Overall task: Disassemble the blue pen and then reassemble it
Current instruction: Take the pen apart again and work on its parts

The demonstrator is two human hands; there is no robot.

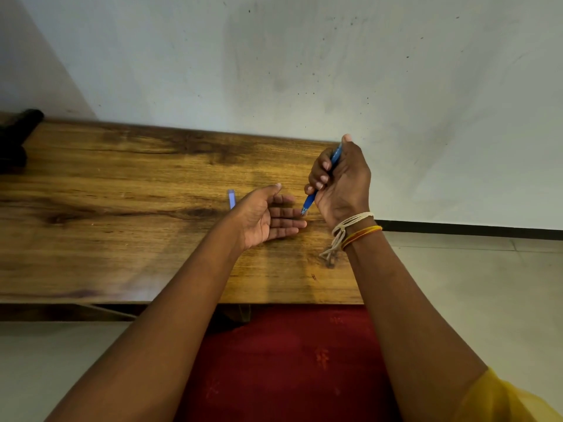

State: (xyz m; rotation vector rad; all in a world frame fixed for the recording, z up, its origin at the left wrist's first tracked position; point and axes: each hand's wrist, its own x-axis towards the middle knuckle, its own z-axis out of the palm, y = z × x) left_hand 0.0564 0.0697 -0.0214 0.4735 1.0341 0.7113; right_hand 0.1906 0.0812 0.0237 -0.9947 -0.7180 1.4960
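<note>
1. Pale wall (304, 56), scuffed and speckled with dark marks, backs a long wooden counter (122, 208) with heavy grain; its right end stops just past the hands.
2. Right hand (338, 181): clenched grip round the blue pen (310, 201), fingers curled over the barrel, thumb up near the top end. Pen is tilted, tip pointing down and toward the person, held above the counter near its right end. White cord and an orange-yellow thread band sit at that wrist.
3. Left hand (268, 217): released, palm up, fingers straight, holding nothing. It lies just beside the pen tip, as if cupped to receive something.
4. Small pale-blue piece (231, 198) lies on the counter just behind the left hand, partly hidden by it. Likely a part off the pen, perhaps the cap; too small to be sure.
5. Judged step: disassembly under way. Pen tip aimed at the open palm suggests the inner parts are about to be tipped or shaken out. Whether the tip section is already loosened cannot be told.
6. Next move likely calls for keeping the palm under the tip to catch small pieces, which could roll off the nearby counter end.
7. Surroundings: dark object (18, 132) at the counter's far left corner, identity unclear. Red patterned mat (289, 360) on a light tiled floor (472, 284) below the counter edge. Yellow sleeve (502, 403) at lower right.
</note>
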